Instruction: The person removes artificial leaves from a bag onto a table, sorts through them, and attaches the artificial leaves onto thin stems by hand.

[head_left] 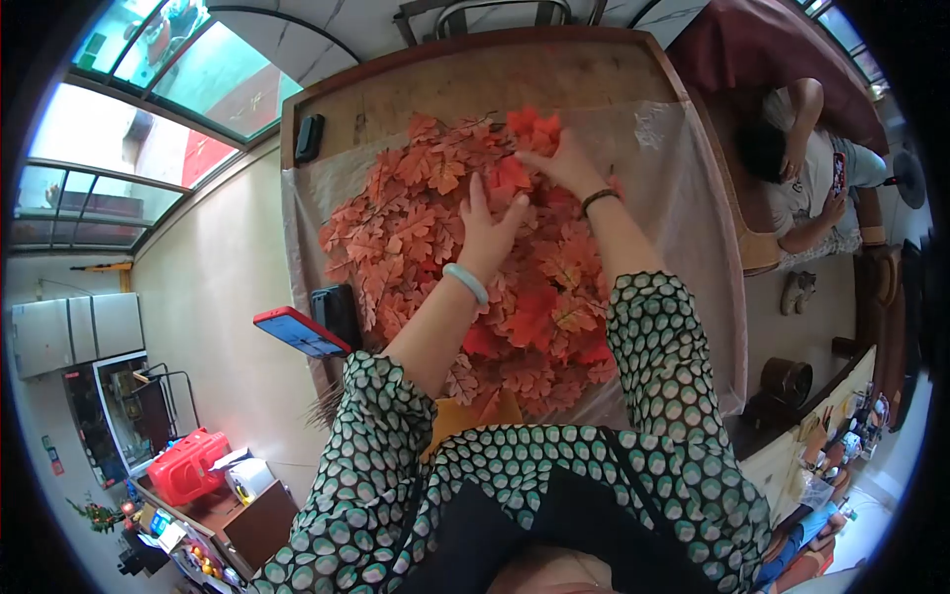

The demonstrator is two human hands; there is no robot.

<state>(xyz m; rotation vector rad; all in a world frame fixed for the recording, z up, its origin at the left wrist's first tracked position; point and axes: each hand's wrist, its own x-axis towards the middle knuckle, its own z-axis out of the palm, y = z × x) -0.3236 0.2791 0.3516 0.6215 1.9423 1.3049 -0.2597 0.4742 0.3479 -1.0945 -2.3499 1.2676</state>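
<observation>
A wide heap of red and orange artificial leaves (411, 233) covers the middle of a wooden table (376, 94) partly spread with clear plastic. My left hand (487, 233), with a pale bangle at the wrist, rests over the heap with its fingers apart. Further right and forward, my right hand (564, 166), with a dark bracelet, reaches in from the right beside bright red leaves (534, 129). Its fingertips are at the leaves; whether they pinch one is too small to tell. A brighter red leaf (509, 175) lies between the two hands.
A phone in a red case (302, 332) stands by a black case (336, 315) at the table's left edge. A black object (310, 139) lies at the far left corner. To the right, a seated person (811, 183) holds a phone. A chair (505, 14) stands beyond the table.
</observation>
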